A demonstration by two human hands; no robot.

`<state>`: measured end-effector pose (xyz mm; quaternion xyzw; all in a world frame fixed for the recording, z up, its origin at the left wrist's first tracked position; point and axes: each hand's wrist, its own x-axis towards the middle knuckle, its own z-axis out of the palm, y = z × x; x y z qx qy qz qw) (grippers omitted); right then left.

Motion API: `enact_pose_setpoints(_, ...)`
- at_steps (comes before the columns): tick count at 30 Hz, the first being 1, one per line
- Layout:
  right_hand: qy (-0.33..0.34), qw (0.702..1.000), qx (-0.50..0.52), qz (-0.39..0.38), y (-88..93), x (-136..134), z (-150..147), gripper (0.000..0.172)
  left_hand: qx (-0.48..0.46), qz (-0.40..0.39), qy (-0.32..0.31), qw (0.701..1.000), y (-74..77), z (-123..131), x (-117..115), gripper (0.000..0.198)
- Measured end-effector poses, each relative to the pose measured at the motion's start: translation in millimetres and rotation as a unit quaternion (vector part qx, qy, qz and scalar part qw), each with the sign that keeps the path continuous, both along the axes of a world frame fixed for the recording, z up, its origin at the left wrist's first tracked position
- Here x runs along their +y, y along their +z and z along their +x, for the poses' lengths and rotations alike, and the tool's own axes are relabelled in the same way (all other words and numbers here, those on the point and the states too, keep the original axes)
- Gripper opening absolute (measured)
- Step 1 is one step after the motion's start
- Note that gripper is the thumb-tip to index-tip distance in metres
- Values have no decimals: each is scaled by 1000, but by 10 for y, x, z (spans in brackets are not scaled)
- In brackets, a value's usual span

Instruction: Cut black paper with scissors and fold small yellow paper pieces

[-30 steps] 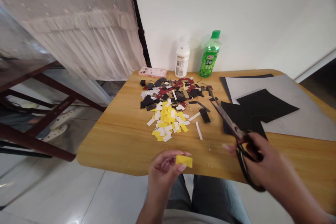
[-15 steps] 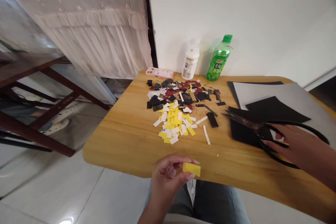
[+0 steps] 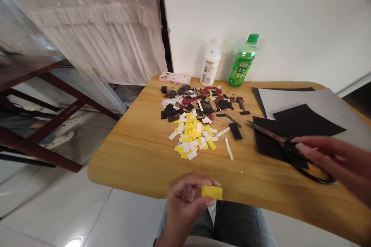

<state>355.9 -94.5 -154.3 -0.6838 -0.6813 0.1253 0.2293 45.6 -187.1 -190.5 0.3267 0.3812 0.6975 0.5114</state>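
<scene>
My left hand (image 3: 185,198) pinches a small yellow piece of paper (image 3: 213,192) between thumb and fingers, just off the table's front edge. To the right, scissors (image 3: 278,137) with black handles lie partly on black paper, blades pointing away to the left. My right hand (image 3: 333,160), blurred by motion, hovers over the handles with its fingers stretched out; part of one handle is behind it. Beyond my left hand is a pile of yellow and white paper pieces (image 3: 193,133). Behind that spreads a heap of black, dark red and white scraps (image 3: 203,102).
Black sheets (image 3: 307,119) and a grey sheet (image 3: 290,98) lie at the table's right. A green bottle (image 3: 243,61), a white bottle (image 3: 210,67) and a pink phone (image 3: 174,78) are along the wall. A dark wooden stool (image 3: 66,112) stands left of the wooden table (image 3: 121,158).
My right hand has slipped out of the scissors' handles and lifted, while the scissors stay on the black paper. My left hand keeps its pinch on the yellow paper.
</scene>
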Motion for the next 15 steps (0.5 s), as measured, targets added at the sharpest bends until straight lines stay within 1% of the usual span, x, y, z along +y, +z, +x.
enact_pose_setpoints(1,78,989,92,-88,48,-154,-255,46,16,20,-3,1000,-29,-9,5,20)
enact_pose_setpoints(2,117,969,178,-128,90,-308,-543,42,34,42,-8,998,-54,-20,11,19)
enact_pose_setpoints(3,143,937,263,-178,121,-451,-838,41,53,64,-16,996,-73,-33,18,19)
enact_pose_setpoints(4,154,902,342,-211,137,-572,-1115,42,70,80,-24,994,-84,-48,24,20)
enact_pose_setpoints(6,150,843,442,-268,128,-732,-1545,43,94,88,-35,991,-81,-81,33,20)
enact_pose_setpoints(7,137,824,479,-269,108,-774,-1678,42,100,88,-38,990,-72,-96,37,19)
enact_pose_setpoints(8,121,814,502,-267,82,-796,-1758,42,103,93,-40,990,-61,-110,40,19)
enact_pose_setpoints(10,97,809,523,-250,36,-803,-1793,41,114,110,-40,987,-50,-128,43,18)
enact_pose_setpoints(12,94,818,516,-236,24,-787,-1738,40,128,117,-34,984,-58,-140,39,22)
enact_pose_setpoints(14,101,833,493,-229,58,-764,-1669,34,113,88,-41,989,-71,-159,27,35)
enact_pose_setpoints(15,106,840,481,-226,89,-749,-1643,30,95,62,-61,992,-74,-176,19,42)
